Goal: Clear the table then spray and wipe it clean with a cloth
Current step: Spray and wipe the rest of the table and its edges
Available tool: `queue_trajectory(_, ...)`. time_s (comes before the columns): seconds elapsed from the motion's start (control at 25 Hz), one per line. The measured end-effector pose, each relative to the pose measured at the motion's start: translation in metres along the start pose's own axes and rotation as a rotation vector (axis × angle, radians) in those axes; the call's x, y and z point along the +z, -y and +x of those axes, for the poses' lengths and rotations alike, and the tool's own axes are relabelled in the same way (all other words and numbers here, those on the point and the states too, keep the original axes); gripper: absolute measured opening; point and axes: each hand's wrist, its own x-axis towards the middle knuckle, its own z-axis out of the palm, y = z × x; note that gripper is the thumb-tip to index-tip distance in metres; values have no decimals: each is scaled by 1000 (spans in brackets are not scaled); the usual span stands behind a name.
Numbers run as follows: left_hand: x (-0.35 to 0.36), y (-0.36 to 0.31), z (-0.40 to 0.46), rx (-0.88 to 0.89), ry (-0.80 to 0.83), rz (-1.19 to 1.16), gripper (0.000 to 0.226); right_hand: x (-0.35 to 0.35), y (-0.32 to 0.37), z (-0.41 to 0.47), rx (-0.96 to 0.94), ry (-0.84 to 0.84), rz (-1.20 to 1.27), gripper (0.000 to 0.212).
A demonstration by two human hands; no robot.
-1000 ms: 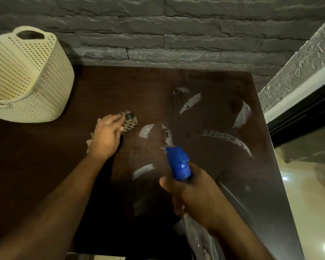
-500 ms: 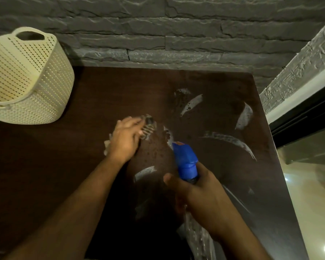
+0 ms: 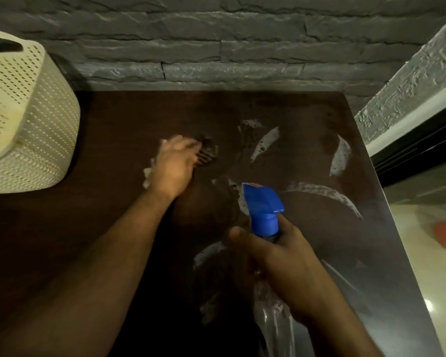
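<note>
There is just one camera, worn on the person's head. It looks forward and down, close over the dark tabletop (image 3: 119, 228), facing the grey stone wall (image 3: 216, 47).

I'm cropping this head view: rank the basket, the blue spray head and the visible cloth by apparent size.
1. basket, largest, though cut off at the left edge.
2. blue spray head, which sits nearer the camera.
3. cloth, mostly hidden under the left hand.

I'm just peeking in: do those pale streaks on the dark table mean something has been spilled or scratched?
Probably not. The pale streaks look like wet spray on the table. The left hand presses a cloth beside them; the right hand holds the spray bottle.
</note>
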Motion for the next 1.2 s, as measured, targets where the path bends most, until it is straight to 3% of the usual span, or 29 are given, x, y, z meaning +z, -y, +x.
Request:
queue_trajectory(0.08, -4, -9, -61, 188, 136, -10, 43, 7, 8, 1, 17, -8, 16, 19)
queue_trajectory(0.16, -24, 19, -112, 204, 147, -58, 43, 8, 15, 0, 29, -13, 50, 19)
queue_trajectory(0.28, -36, 60, -42, -32, 80, -86, 40, 9, 21, 2, 15, -55, 79, 17)
queue_trajectory(0.36, -27, 41, 33, -136, 56, -28, 38, 13, 23, 6, -3, -87, 78, 19)
queue_trajectory(0.44, -12, -5, 32, -10, 158, -15, 40, 15, 21, 7, -11, -120, 73, 22)
queue_trajectory(0.56, -18, -11, -82, 279, 249, -47, 41, 13, 19, 0, 26, -127, 70, 20)
queue_trajectory(0.64, -35, 30, -113, 220, 170, -78, 40, 9, 15, -5, 56, -121, 77, 19)
queue_trajectory(0.72, -41, 66, -65, -20, 83, -72, 37, 6, 8, -7, 68, -106, 96, 17)
queue_trajectory(0.8, -32, 61, 9, -147, 34, -24, 37, 9, 3, -9, 61, -91, 75, 16)
queue_trajectory(0.88, -12, 5, 33, -8, 112, 16, 39, 11, -2, -12, 33, -90, 63, 16)
queue_trajectory(1.0, -1, -52, -49, 306, 255, -4, 41, 5, -6, -26, 16, -69, 60, 16)
queue_trajectory(1.12, -27, 1, -136, 195, 173, -82, 39, -7, -13, -46, 38, -42, 63, 21)
queue_trajectory(1.2, -41, 46, -120, 28, 85, -68, 36, -18, -23, -56, 45, -41, 52, 24)
